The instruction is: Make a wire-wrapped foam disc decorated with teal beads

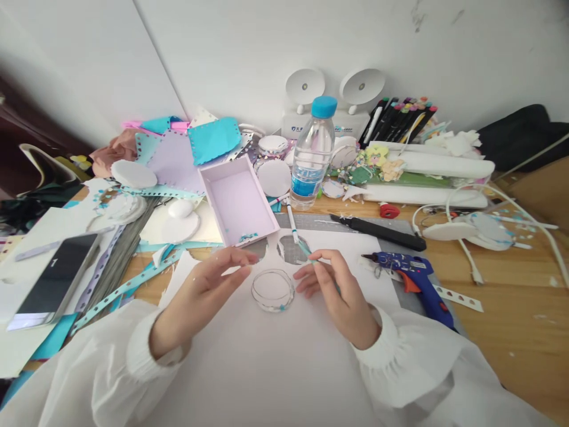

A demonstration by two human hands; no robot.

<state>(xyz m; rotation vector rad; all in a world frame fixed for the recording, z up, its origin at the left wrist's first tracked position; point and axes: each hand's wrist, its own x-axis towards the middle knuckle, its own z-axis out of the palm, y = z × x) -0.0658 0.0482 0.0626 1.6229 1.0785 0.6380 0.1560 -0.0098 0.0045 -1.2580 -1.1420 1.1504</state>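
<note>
Between the fingers of my right hand (331, 281) is a thin teal pen-like tool (304, 247), its tip pointing away toward the cut paper; its exact kind is unclear. My left hand (211, 290) hovers on the other side, thumb and forefinger slightly apart with nothing visible between them. A thin wire ring (273, 290), looped more than once, lies between both hands on the white paper (267, 356). Small blue bits cling to its near edge. Just beyond, a lilac box (235, 198) has a few blue pieces in its near end.
A water bottle (312, 154) stands behind the box. Right of my right hand lie a blue glue gun (411, 279) and a black utility knife (382, 231). A phone (57, 276) rests at the left. White foam discs (133, 174), felt pieces and markers (395, 121) crowd the back.
</note>
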